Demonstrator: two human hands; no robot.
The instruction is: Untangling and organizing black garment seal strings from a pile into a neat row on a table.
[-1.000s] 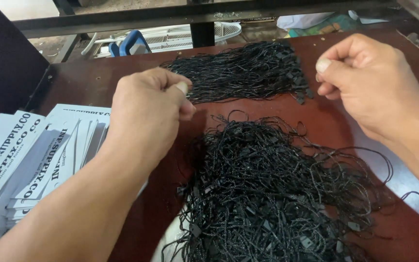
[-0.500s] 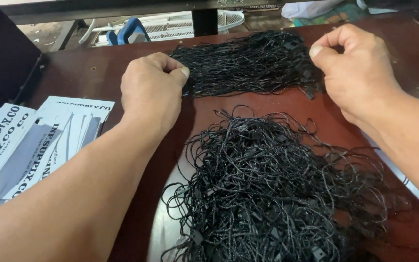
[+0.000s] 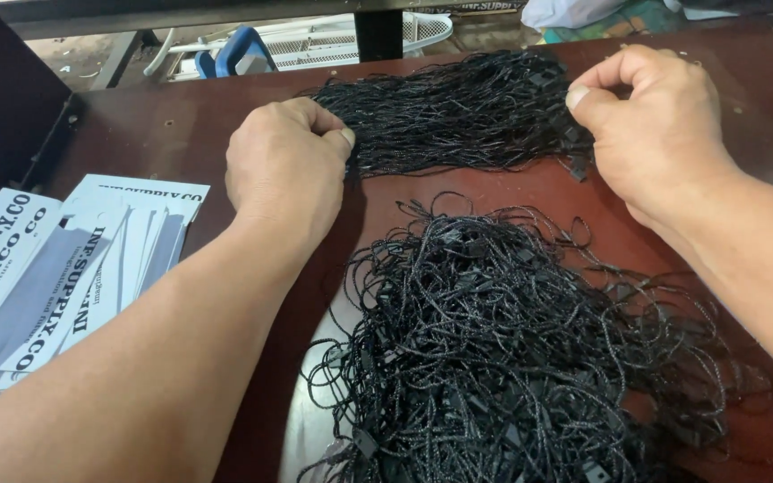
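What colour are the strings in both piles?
Black, both the straightened bundle and tangled heap; head view.

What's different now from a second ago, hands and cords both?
Both hands went forward and apart: the left hand moved from over the near tangled pile to the left end of the straightened bundle of black cords, the right hand to its right end. Each stays pinched shut at the cords. Neither took up nor let go of anything that shows. The tangled pile, the printed tags and the table stayed put.
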